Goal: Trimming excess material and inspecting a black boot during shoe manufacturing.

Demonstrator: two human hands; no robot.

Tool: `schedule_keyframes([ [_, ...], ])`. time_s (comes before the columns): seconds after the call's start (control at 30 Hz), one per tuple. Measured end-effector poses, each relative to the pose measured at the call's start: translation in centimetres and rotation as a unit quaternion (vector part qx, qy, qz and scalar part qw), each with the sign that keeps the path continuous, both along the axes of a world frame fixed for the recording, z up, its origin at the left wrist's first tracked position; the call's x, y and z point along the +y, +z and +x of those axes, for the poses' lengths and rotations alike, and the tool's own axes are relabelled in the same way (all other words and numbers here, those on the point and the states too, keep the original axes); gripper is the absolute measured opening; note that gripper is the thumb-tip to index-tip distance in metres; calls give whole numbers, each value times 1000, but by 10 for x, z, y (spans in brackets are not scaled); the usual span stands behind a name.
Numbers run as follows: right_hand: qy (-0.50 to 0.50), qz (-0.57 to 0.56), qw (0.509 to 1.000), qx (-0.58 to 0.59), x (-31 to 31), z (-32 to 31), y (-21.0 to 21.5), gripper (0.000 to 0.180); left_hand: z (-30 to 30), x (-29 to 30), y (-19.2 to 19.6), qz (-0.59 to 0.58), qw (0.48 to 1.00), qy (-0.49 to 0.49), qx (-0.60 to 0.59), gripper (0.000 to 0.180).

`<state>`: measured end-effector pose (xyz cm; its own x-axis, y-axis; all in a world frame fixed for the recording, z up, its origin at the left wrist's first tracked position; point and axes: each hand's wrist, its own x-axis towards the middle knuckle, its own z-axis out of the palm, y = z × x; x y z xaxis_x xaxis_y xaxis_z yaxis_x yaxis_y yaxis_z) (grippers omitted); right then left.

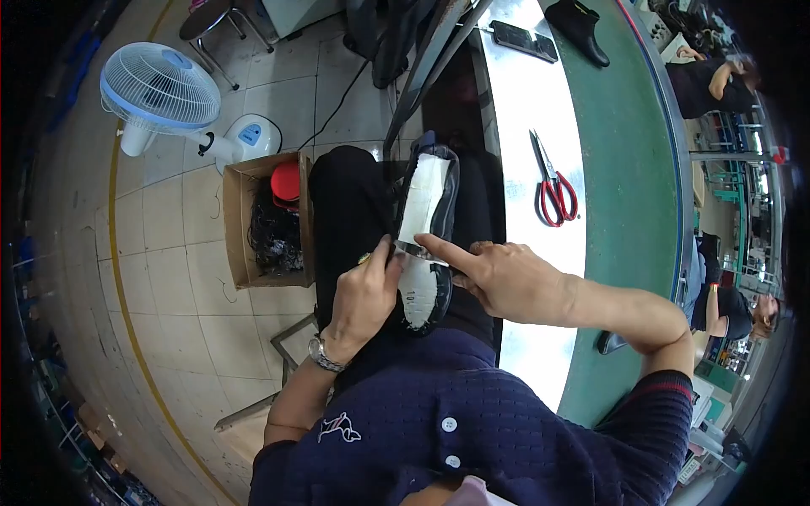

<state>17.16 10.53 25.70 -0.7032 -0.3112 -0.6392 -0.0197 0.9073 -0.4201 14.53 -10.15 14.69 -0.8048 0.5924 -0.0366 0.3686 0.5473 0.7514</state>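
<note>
A black shoe (428,232) lies sole-up on my lap, its white insole board facing me. My left hand (364,295) grips the shoe's left edge near the heel, thumb pressed by a thin metal strip across the sole. My right hand (498,274) holds the shoe's right side, its forefinger stretched out along that strip at the middle of the sole.
Red-handled scissors (553,190) lie on the shiny metal bench (523,110) to my right, with a dark phone (523,40) and a black boot (578,29) farther back. A cardboard box (268,219) of black scraps and a white floor fan (160,93) stand at left. Other people work at far right.
</note>
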Motion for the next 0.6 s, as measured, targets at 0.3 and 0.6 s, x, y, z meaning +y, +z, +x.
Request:
schedule_keyframes([
  [0.3,6,-14,995,99,9,29,-29,70,-30,22,-48,400,583,70,-704,60],
  [0.6,187,45,975,115,26,-35,34,63,-32,27,-45,355,662,54,-658,63],
])
